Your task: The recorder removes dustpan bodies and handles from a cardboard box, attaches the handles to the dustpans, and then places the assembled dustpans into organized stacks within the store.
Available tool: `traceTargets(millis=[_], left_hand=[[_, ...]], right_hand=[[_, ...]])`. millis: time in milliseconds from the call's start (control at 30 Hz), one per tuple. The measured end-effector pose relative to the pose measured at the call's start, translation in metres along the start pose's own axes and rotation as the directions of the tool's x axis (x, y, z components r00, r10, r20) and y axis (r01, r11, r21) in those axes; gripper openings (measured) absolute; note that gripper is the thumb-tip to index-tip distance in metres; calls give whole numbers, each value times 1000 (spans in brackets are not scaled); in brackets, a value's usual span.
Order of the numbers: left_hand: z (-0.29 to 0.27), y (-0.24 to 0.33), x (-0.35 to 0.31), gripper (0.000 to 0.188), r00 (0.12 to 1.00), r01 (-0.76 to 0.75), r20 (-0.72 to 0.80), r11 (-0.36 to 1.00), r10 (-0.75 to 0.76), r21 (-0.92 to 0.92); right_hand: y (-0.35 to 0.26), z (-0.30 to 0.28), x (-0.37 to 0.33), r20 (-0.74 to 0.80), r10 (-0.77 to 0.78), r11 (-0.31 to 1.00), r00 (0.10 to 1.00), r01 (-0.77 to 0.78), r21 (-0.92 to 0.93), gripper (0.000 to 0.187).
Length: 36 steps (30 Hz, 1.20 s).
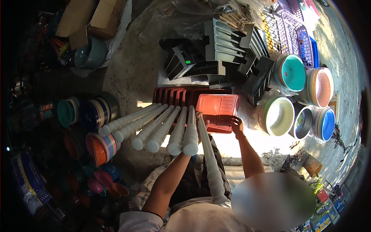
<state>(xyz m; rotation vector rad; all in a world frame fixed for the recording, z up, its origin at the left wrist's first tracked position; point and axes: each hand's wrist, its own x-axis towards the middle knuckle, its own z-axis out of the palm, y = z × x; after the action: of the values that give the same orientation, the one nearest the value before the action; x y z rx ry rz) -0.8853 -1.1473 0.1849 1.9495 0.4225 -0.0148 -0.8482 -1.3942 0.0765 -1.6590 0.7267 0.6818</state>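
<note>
A row of red long-handled dustpans (170, 94) stands before me, their white ribbed handles (158, 141) fanning toward the lower left. The rightmost red dustpan (217, 106) faces up, and its white handle (210, 166) slants down toward my torso. My left hand (206, 120) is closed around that handle near the pan; the handle hides part of the hand. At the pan's right edge is my right hand (237, 125), its fingers apart and slightly bent. Whether its fingertips touch the rim, I cannot tell.
Grey and black dustpans (224, 42) lie piled beyond the red ones. Stacked basins and baskets (279, 116) stand at right. More basins (101, 146) sit in shade at left. Cardboard boxes (92, 19) are at far left, and white sacks (234, 173) lie near me.
</note>
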Motion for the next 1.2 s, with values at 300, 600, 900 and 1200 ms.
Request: traceTargets(millis=[300,600,900,1200], left_hand=[[12,-47,-3,48,997,78,-7,960,-83,-269],[27,-22,-15,49,960,161,97,237,-261,-958],[31,63,-38,60,926,362,223,887,-305,-288],[-79,0,-159,72,669,684,-28,630,-742,-367]], right_hand=[[11,-4,33,151,-122,978,981,93,188,48],[0,9,2,171,103,939,980,-39,-343,73],[109,-52,8,171,91,978,981,-56,-202,65],[37,33,-117,294,63,768,954,142,-625,59]])
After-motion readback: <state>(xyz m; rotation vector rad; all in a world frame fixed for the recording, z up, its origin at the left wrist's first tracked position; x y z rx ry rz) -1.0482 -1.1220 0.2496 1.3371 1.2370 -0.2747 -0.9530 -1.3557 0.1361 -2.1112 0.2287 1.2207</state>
